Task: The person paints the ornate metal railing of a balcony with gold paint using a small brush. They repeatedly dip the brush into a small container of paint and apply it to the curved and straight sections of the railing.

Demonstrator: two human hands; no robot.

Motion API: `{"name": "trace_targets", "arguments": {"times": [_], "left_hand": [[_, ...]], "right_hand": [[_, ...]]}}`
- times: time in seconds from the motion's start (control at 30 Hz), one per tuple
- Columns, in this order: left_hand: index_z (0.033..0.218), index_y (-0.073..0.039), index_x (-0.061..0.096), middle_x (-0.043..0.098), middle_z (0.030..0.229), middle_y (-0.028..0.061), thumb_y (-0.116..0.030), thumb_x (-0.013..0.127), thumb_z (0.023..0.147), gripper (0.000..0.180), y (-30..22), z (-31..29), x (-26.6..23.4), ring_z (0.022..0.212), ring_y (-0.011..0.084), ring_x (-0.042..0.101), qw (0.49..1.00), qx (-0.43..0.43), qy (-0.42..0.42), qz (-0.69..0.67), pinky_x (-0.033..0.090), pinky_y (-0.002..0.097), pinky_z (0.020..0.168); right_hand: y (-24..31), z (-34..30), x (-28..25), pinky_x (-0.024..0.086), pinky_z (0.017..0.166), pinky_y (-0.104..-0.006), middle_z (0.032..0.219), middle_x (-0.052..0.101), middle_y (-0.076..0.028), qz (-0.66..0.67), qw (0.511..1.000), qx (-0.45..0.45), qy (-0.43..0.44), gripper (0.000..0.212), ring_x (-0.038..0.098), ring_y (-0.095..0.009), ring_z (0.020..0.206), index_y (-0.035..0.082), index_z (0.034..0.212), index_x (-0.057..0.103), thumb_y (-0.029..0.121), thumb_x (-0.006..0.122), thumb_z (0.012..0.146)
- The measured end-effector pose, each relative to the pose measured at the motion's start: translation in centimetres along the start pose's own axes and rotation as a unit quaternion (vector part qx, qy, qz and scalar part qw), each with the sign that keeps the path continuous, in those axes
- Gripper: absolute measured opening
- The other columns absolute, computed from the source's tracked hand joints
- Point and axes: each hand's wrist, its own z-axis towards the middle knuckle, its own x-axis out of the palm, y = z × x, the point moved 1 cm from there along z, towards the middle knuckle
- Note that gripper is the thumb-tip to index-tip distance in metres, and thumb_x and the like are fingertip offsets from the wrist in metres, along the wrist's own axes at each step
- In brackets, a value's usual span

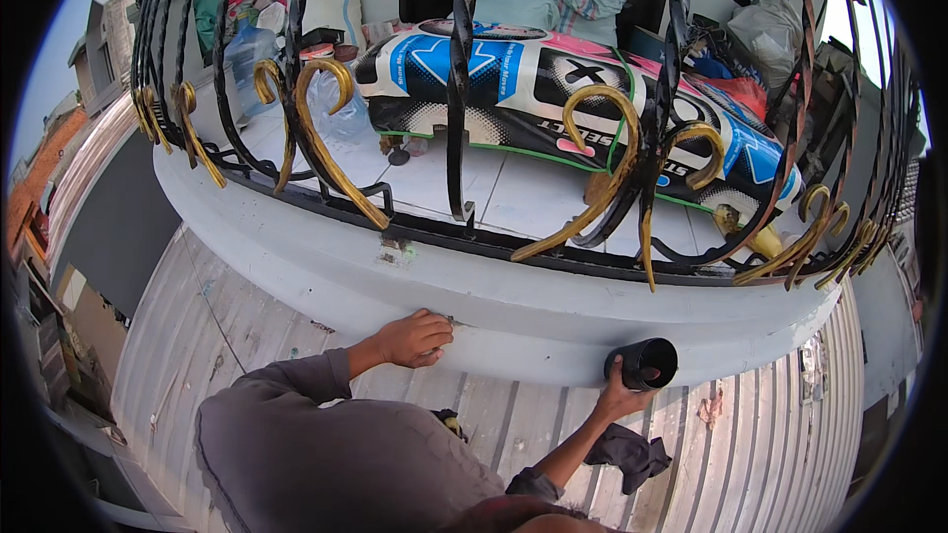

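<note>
My left hand (415, 339) is curled against the front of the white curved ledge (513, 311). Its fingers are closed, and whatever they might hold is hidden. In my right hand (622, 393) is a black cup (647, 363), gripped by its side and tilted so that its mouth shows. Something inside the cup is too dark to make out. The cup is close to the lower edge of the ledge, to the right of my left hand. Below my right forearm, a crumpled dark cloth (629, 456) lies on the ribbed metal roofing.
A black iron railing (459, 89) with gold-painted scrolls rises from the ledge. Behind it, a colourful printed dance mat (563, 89) covers something long on the tiled floor (494, 183). Sacks (583, 0) and a clear plastic bottle (336, 104) stand there. Ribbed metal roofing (760, 434) spreads below.
</note>
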Motion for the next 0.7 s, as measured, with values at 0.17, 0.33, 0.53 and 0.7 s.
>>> {"name": "trace_targets", "arguments": {"times": [0.17,0.33,0.53,0.7], "left_hand": [[0.11,-0.003,0.064,0.066,0.113,0.0129,-0.017,0.063,0.091,0.023,0.0,0.5,-0.7,0.111,0.0313,0.062,1.0,-0.006,-0.012,-0.026,0.048,0.0444,0.095],[0.113,0.0,0.063,0.063,0.112,0.0161,-0.018,0.069,0.088,0.031,-5.5,6.3,-4.7,0.097,0.0276,0.066,0.969,-0.067,-0.202,-0.122,0.051,0.0382,0.08],[0.142,0.008,0.044,0.048,0.126,0.0217,-0.029,0.069,0.094,0.066,-12.2,17.5,-14.2,0.105,0.0214,0.048,0.852,-0.117,-0.496,-0.12,0.039,0.0356,0.086],[0.123,0.005,0.058,0.056,0.1,0.0142,-0.046,0.044,0.106,0.055,-14.6,21.1,-17.5,0.104,0.0253,0.045,0.934,-0.232,-0.251,-0.106,0.034,0.0389,0.095]], "right_hand": [[-0.3,0.1,-0.2,0.055,0.095,-0.0421,0.122,0.068,-0.021,-0.061,0.998,0.007,0.018,0.085,0.069,-0.033,0.107,-0.004,0.136,0.056,0.023,0.096,0.065],[-0.5,0.2,-0.2,0.053,0.099,-0.0424,0.125,0.067,-0.021,-0.057,0.998,-0.008,0.024,0.09,0.068,-0.033,0.112,-0.006,0.14,0.052,0.026,0.096,0.068],[-0.2,0.3,-0.2,0.054,0.093,-0.0412,0.117,0.07,-0.018,-0.043,0.999,0.015,0.027,0.08,0.07,-0.032,0.102,-0.001,0.128,0.06,0.026,0.097,0.062],[0.1,0.2,0.0,0.048,0.094,-0.0476,0.115,0.063,-0.016,-0.073,0.997,-0.01,-0.007,0.082,0.06,-0.036,0.109,0.002,0.125,0.062,0.033,0.096,0.058]]}}
